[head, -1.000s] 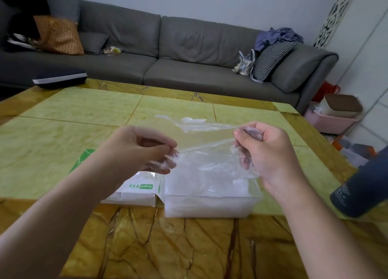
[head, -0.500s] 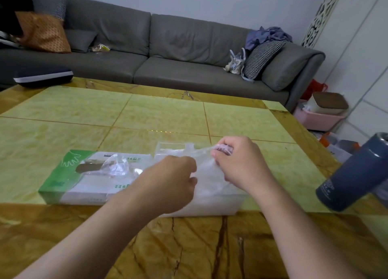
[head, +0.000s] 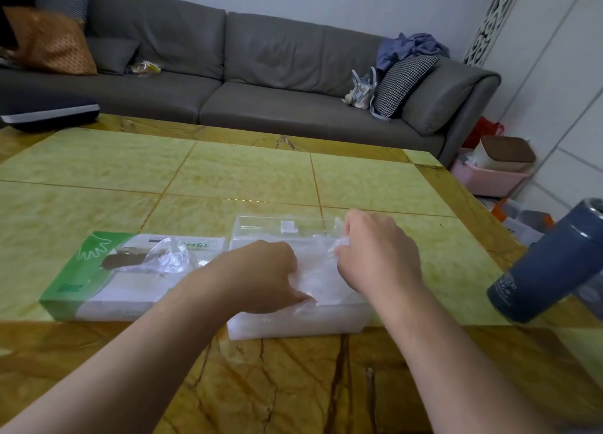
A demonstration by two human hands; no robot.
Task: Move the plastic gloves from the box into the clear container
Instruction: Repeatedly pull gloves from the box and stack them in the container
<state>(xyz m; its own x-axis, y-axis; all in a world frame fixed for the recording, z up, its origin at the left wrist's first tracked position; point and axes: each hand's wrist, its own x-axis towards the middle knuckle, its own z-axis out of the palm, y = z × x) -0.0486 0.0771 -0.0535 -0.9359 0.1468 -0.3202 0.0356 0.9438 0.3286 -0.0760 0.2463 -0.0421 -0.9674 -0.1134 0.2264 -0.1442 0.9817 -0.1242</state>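
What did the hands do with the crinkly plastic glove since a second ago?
Both hands came down: the left hand and right hand lowered the plastic glove from the air into the clear container and now press it in, the right still pinching an edge. The box, container and blue bottle stayed put.

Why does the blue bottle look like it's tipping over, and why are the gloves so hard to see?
In the head view, the wide lens bends things near the edges, so the blue bottle leans, and the wall lines on the right slant too. The plastic gloves are see-through and pale, like the clear container, so they blend; soft light gives faint shadows.
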